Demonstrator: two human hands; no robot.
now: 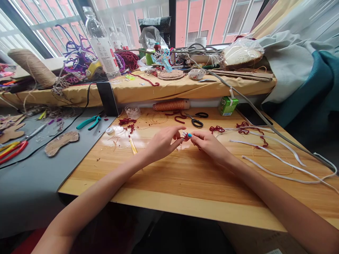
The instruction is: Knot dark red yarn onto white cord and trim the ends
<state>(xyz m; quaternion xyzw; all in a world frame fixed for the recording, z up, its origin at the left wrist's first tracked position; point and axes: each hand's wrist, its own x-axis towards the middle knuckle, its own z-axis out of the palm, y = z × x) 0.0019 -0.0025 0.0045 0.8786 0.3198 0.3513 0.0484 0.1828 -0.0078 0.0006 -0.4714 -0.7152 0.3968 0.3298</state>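
Above the middle of the wooden table, a small dark red yarn piece with white cord ends (186, 135) is pinched between the fingertips of my right hand (205, 143). Its thumbnail is blue. My left hand (164, 143) is at the piece's left side, forefinger and thumb curved and apart, their tips close to the yarn. Whether the left thumb presses on a strand is too small to tell. Just behind my hands lie black-handled scissors (197, 122) and a short dark red yarn strand (179, 120). Dark red knotted yarn (217, 129) lies right of my right hand.
White cords (275, 157) stretch across the table's right side. A thread spool (172, 105), a green drink carton (228, 106) and a phone (254, 114) line the back. Red yarn scraps (128, 122) and a clear tub (132, 112) lie left. Teal pliers (89, 122) rest on the grey surface.
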